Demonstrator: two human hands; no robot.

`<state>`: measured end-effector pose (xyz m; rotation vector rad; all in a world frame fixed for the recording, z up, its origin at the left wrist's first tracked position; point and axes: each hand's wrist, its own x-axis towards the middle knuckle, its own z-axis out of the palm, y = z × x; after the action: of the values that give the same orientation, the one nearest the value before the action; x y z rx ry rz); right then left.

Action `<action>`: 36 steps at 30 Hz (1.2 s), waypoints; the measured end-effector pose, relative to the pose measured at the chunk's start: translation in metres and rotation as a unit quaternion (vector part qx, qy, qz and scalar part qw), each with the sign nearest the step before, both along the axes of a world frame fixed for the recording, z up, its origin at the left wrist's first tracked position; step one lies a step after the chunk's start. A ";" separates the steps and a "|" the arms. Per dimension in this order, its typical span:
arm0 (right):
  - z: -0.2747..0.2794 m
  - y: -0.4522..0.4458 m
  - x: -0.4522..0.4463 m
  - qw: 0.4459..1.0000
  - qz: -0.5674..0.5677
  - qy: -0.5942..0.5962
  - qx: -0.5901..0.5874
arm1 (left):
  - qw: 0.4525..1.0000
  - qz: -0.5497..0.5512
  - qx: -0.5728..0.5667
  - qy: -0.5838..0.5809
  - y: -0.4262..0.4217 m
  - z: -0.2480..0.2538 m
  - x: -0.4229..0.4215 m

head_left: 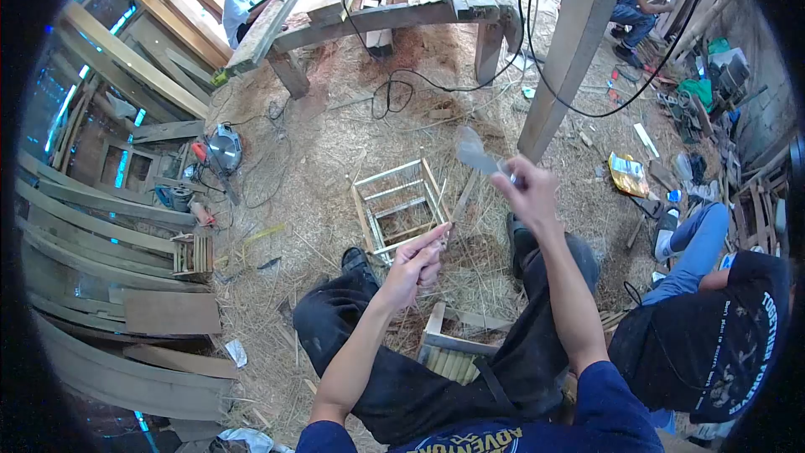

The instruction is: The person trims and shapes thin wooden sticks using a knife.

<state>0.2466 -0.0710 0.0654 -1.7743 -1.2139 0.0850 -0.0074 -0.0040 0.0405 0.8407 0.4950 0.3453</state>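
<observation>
My right hand (530, 190) is closed around the handle of a broad-bladed knife (475, 151), its pale blade pointing up and left. My left hand (413, 270) is closed on a thin strip of wood (460, 204) that slants up toward the knife; blade and strip look apart. Just beyond my left hand, a small stool-like wooden frame (362, 211) stands on the straw-covered ground. Between my legs is a low seat with a slatted bamboo top (453, 364). My fingers hide part of the strip and most of the knife handle.
A rough workbench (369, 23) stands ahead, beside a wooden post (579, 50). A circular saw (225, 151) and stacked planks (109, 226) lie left. One person (704, 327) sits close on my right; two others are farther off. A cable (604, 113) hangs at upper right.
</observation>
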 end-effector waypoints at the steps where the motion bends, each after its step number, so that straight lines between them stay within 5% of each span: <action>1: 0.000 -0.001 -0.006 1.000 0.017 0.001 -0.001 | 1.000 0.011 0.000 0.008 0.003 0.000 0.000; 16: -0.027 -0.023 -0.009 0.952 0.064 0.300 -0.010 | 0.881 0.027 0.449 0.148 0.011 -0.012 0.035; 21: -0.009 -0.039 0.000 0.963 0.101 0.227 -0.102 | 0.749 0.084 0.644 0.129 0.010 -0.015 0.038; 22: -0.008 -0.041 0.005 0.957 0.122 0.225 -0.133 | 0.759 0.072 0.627 0.162 0.010 -0.012 0.036; 28: -0.026 -0.032 -0.011 0.922 0.270 0.213 -0.179 | 0.590 0.166 0.747 0.257 0.016 0.011 0.032; 30: -0.026 -0.024 -0.028 0.893 0.260 0.329 -0.163 | 0.540 0.210 0.753 0.313 0.016 0.017 0.027; 34: -0.016 -0.008 -0.054 0.805 0.255 0.522 -0.124 | 0.737 0.435 0.505 0.112 0.019 0.011 0.032; 36: -0.012 -0.003 -0.068 0.770 0.236 0.584 -0.108 | 0.881 0.297 0.362 0.065 0.019 0.002 0.027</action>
<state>0.1790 -0.0739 0.0538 -1.1088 -0.6392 1.4455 0.0191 0.0153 0.0426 1.4380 0.7662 1.0945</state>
